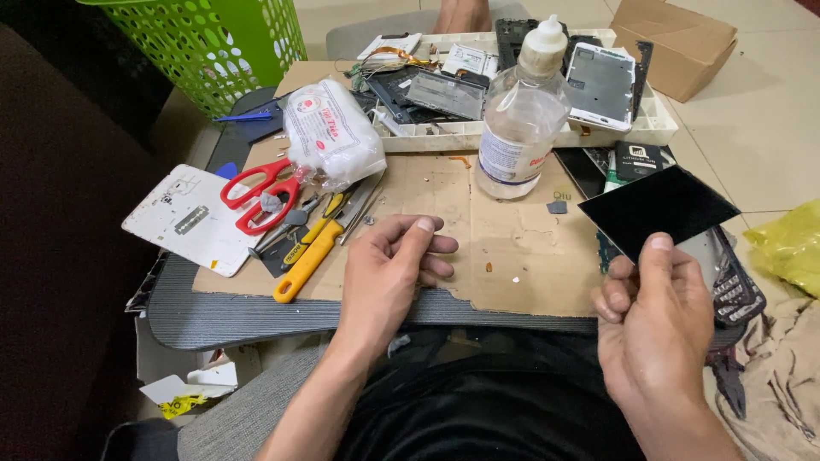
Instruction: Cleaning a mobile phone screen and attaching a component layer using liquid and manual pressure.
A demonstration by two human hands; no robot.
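While your right hand (653,329) pinches a black rectangular panel (658,209) at four o'clock, your left hand (389,273) rests loosely curled, empty, on the cardboard sheet (504,230).

Pale tiled floor (769,128), green plastic basket (213,43) beside a dark seat (68,213)

Informal home repair bench: a cardboard sheet (512,230) is lying on a tiled floor (760,128), carrying phone parts in a tray (530,132), scissors (260,195) and a solvent bottle (521,119).
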